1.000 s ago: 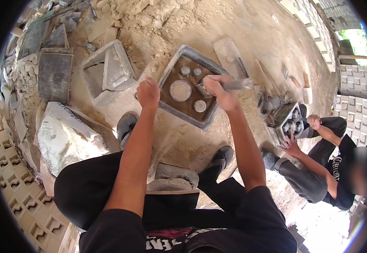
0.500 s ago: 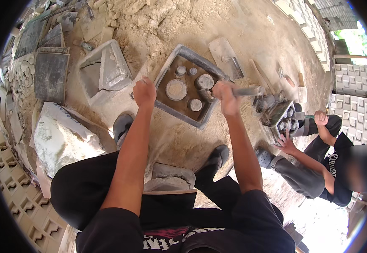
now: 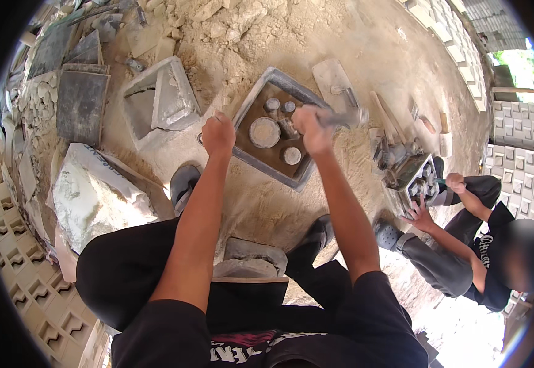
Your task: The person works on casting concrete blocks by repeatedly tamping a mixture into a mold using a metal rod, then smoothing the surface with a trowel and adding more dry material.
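Observation:
A grey box-shaped frame [image 3: 271,177] lies on the sandy ground before me. Brown material fills it, with several pale round pieces set in, the largest being a disc [image 3: 264,132]. Above its far right side, my right hand [image 3: 313,129] is closed around a grey hand tool [image 3: 343,118]; motion smears it and its exact kind is unclear. Behind that hand another round piece is mostly hidden. Beside the frame's left corner my left hand [image 3: 218,135] makes a fist, a small rounded end poking out on its left. What it grips is otherwise hidden.
Left of the frame stands a pale hollow block mould [image 3: 178,92]; a white sack [image 3: 98,196] of powder sits nearer. Rubble [image 3: 236,27] lies beyond. A flat board with a trowel [image 3: 334,80] is at far right. A co-worker [image 3: 463,245] handles another mould [image 3: 417,184].
My right hand with the tool has moved left and farther away over the frame, covering a round piece. My left hand stays by the corner. The view has shifted slightly.

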`<state>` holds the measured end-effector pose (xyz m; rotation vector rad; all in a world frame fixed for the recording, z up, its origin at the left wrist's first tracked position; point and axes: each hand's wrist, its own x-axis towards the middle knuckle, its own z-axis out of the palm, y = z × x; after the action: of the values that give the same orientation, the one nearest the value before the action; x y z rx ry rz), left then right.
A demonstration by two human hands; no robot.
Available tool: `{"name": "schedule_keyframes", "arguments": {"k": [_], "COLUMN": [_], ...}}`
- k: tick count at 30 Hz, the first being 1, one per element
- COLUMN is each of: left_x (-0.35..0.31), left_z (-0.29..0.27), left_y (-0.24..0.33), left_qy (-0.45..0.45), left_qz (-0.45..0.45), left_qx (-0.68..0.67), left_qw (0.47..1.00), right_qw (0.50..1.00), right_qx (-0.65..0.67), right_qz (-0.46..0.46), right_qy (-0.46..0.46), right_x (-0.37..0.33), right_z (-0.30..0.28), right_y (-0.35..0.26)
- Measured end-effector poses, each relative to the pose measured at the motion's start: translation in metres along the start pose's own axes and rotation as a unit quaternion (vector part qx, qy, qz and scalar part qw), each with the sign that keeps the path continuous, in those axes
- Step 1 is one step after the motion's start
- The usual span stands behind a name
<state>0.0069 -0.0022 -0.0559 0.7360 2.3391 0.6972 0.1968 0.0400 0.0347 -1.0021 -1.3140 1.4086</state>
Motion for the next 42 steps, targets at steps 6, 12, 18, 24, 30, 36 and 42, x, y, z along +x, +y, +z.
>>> {"name": "schedule_keyframes", "arguments": {"k": [6, 12, 18, 24, 30, 36, 42], "left_x": [-0.004, -0.002, -0.002, -0.005, -0.002, 0.001, 0.001], "left_z": [-0.010, -0.008, -0.004, -0.007, -0.004, -0.007, -0.003], "left_y": [0.004, -0.001, -0.009, 0.004, 0.000, -0.001, -0.003], "left_qy": [-0.021, 0.007, -0.001, -0.004, 0.004, -0.007, 0.003], "left_qz": [-0.001, -0.013, -0.006, -0.001, -0.003, 0.000, 0.003], "left_qx": [0.011, 0.013, -0.002, 0.012, 0.015, 0.004, 0.007], "left_qw": [1.000, 1.000, 1.000, 1.000, 1.000, 1.000, 1.000], "right_qw": [0.993, 0.996, 0.987, 0.982, 0.985, 0.959, 0.944], "right_qx": [-0.056, 0.014, -0.132, -0.178, -0.066, 0.038, -0.022], "right_qz": [-0.034, 0.035, 0.033, 0.005, -0.022, -0.057, -0.082], "right_qy": [-0.097, -0.085, 0.079, 0.054, 0.160, 0.276, 0.319], "right_x": [0.011, 0.030, 0.056, 0.070, 0.064, 0.041, 0.032], "right_z": [0.020, 0.045, 0.076, 0.084, 0.069, 0.046, 0.052], "right_y": [-0.012, -0.027, -0.029, -0.041, -0.056, -0.124, -0.099]}}
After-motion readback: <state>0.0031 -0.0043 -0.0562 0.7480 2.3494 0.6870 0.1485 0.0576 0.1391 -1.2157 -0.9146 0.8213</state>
